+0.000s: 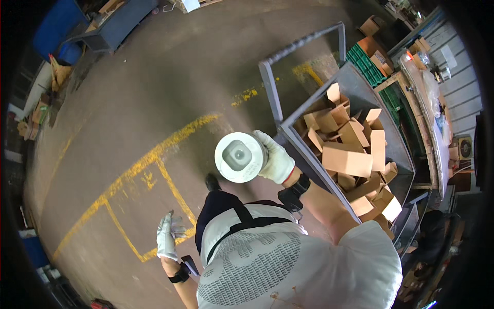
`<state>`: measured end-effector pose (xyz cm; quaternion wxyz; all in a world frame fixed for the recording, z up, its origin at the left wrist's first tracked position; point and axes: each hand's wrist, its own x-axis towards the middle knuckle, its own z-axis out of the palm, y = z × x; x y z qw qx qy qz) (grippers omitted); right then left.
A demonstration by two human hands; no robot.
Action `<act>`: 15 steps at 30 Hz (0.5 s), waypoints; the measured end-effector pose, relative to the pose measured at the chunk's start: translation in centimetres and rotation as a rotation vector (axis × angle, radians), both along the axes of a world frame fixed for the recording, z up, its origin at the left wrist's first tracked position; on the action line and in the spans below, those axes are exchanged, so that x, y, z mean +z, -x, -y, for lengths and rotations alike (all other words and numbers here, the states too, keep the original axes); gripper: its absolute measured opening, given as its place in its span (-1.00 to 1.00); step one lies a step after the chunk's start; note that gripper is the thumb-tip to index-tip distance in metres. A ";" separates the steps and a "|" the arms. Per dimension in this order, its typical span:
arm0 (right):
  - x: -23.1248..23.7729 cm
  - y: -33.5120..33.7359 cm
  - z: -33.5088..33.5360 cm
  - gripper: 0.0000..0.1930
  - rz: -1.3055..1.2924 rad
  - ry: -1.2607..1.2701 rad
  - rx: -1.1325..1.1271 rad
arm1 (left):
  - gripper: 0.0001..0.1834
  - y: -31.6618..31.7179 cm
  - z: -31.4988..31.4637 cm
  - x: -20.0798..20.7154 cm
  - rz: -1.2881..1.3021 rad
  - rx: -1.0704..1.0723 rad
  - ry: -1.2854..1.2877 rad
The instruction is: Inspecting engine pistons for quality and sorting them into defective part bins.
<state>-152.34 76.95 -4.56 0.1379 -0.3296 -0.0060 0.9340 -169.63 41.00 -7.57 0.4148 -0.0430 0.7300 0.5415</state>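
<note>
My right hand [278, 159], gloved white, gripped a round white canister [239, 156] raised just beside the left rim of the grey cart [303, 147] heaped with brown cartons [347, 159]. My left hand [167, 234] hung open over bare concrete floor [170, 67] with yellow lines [154, 154].

white gloves [275, 159], silvery-white cylinder [239, 156], tan cartons [347, 159] (grey cart [288, 136]), yellow floor lines [154, 154].

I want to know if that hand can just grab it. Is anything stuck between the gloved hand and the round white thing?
No. The right hand already grips the round white part by its side, glove against it, nothing between. The left hand hangs free by the person's side, away from it.
</note>
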 end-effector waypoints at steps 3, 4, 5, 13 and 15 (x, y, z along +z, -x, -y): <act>-1.8 4.9 -2.4 -0.58 -0.319 0.127 -0.038 | -0.49 8.7 -4.7 1.8 -0.051 -0.024 0.024; -1.2 6.7 -3.2 -0.64 -0.392 0.073 -0.075 | -0.50 11.9 -6.2 2.1 -0.043 -0.044 -0.018; -1.0 8.7 -4.3 -0.64 -0.386 0.072 -0.100 | -0.51 14.8 -8.2 2.6 -0.034 -0.066 -0.058; 1.4 21.7 -15.2 -0.69 0.018 -0.655 -0.463 | -0.40 28.9 -28.7 3.7 -0.067 -0.389 -0.084; -1.2 23.4 -20.0 -0.67 -0.155 -0.318 -0.369 | -0.39 30.5 -35.2 4.0 -0.134 -0.469 -0.077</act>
